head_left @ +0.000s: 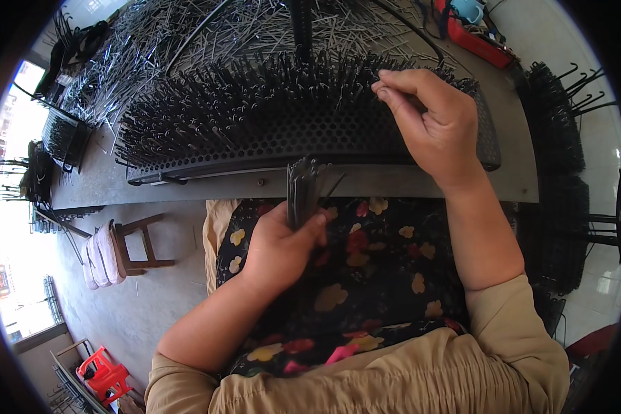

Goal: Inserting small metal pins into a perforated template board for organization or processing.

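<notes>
My left hand (277, 250) is closed round an upright bundle of thin dark metal hooks (302, 188), held over my lap in front of the table edge. One loose piece slants out to the bundle's right. Farther off and to the right, my right hand (436, 119) is pinched, thumb against fingers, above the right part of a black perforated rack (290, 143). Whatever sits in that pinch is too small to make out. Rows of dark hooked rods (200, 114) stand in the rack's holes, dense at the back and left; bare holes show along the front.
Behind the rack, loose metal rods (248, 34) are heaped on the table (510, 148). A red tray (472, 34) with a blue item lies at the far right. Racks of black hooked rods (555, 117) stand at right. A wooden stool (141, 245) and a red plastic chair (105, 372) are left.
</notes>
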Demonstrator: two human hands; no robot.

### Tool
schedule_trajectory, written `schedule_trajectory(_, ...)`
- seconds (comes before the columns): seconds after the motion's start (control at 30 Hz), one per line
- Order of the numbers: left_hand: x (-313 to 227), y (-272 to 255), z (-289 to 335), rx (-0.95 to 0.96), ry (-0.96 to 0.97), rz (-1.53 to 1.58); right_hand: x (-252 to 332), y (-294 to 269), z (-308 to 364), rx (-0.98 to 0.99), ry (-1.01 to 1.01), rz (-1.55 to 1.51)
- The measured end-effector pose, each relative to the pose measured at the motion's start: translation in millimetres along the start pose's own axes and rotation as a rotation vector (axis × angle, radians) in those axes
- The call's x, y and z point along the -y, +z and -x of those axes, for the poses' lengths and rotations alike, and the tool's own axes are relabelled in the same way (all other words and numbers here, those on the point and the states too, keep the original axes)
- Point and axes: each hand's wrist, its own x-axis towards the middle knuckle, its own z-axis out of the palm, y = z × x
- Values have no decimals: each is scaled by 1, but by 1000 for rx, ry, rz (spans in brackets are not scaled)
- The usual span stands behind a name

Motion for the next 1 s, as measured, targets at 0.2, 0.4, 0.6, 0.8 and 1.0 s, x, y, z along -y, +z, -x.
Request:
schedule_trajectory(0.2,1,-2,0,-35,-19,2,-12,4,-12,-11,-148,261)
schedule_trajectory(0.4,0,-2,-1,-36,-38,13,-9,0,-13,44,-82,176)
schedule_trajectory(0.6,0,-1,-1,-39,-26,22,-7,-1,-14,29,-130,148)
schedule_trajectory(0.8,1,-2,-2,-39,-38,59,-17,-3,-9,80,-85,158)
schedule_trajectory(1.0,1,0,-3,-32,-34,78,-11,-9,-12,23,-160,264)
